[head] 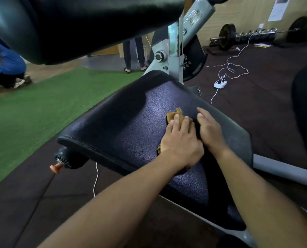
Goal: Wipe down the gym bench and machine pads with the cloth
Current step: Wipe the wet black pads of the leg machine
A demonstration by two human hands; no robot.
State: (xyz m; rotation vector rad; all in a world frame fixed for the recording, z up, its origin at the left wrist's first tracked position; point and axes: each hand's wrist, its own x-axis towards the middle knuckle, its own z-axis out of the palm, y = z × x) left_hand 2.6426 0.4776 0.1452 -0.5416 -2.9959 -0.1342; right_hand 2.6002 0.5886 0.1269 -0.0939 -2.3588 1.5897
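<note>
A dark padded seat (127, 129) of a gym machine fills the middle of the view. On it lies a small tan cloth (174, 115), mostly covered. My left hand (180, 138) presses flat on the cloth with straight fingers. My right hand (209, 129) lies flat on the pad right beside it, fingers straight and touching the cloth's right edge. A large black pad (74, 27) hangs overhead at the upper left.
The grey machine frame (175, 42) rises behind the seat. A white power strip (220, 84) and cables lie on the dark rubber floor. A barbell (256, 34) rests by the far wall. Green turf (33, 108) runs left, where a person (134, 52) stands and another crouches (6, 67).
</note>
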